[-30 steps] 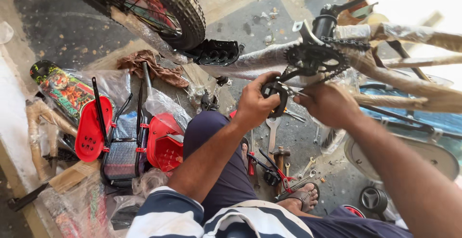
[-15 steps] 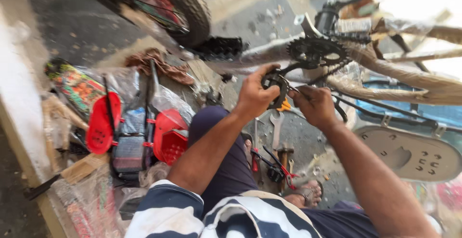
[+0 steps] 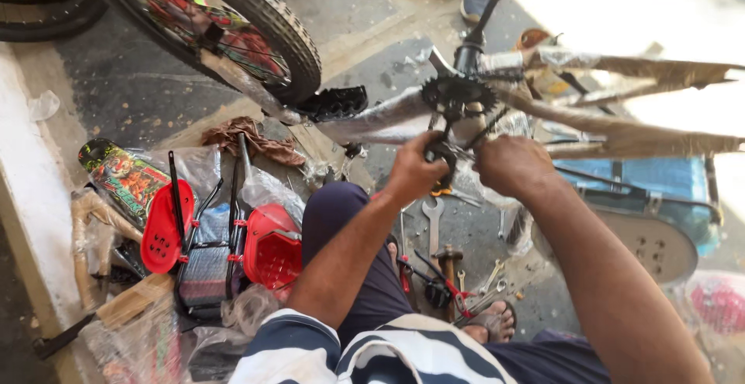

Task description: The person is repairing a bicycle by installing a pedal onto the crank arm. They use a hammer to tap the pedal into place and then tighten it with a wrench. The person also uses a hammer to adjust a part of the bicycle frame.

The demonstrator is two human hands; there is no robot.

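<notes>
Your left hand (image 3: pixel 415 171) and right hand (image 3: pixel 512 163) meet just below the black chainring (image 3: pixel 458 95) of the upturned bicycle frame (image 3: pixel 388 120), which runs across the view wrapped in plastic and brown paper. The left hand's fingers are curled tight around a small dark part (image 3: pixel 444 155) on the crank arm that hangs down from the chainring; the part sits at your fingertips, mostly hidden by them. Your right hand is closed into a loose fist right beside it, knuckles up, and whether it pinches anything cannot be told from here. The two hands are almost touching.

Room is tight above: the chainring teeth are just over your knuckles, and the wrapped frame tubes (image 3: pixel 621 132) run off to the right past your right wrist. A black pedal (image 3: pixel 335 103) sticks out to the left of the frame, near the tyre of a wheel (image 3: pixel 256 19). Below your hands the concrete floor (image 3: pixel 124 89) holds a spanner (image 3: pixel 433 217), a hammer (image 3: pixel 448 264) and pliers with red handles (image 3: pixel 434 283), all close to your knee. Left of your leg lies a red plastic basket (image 3: pixel 272 248) among bagged parts.
</notes>
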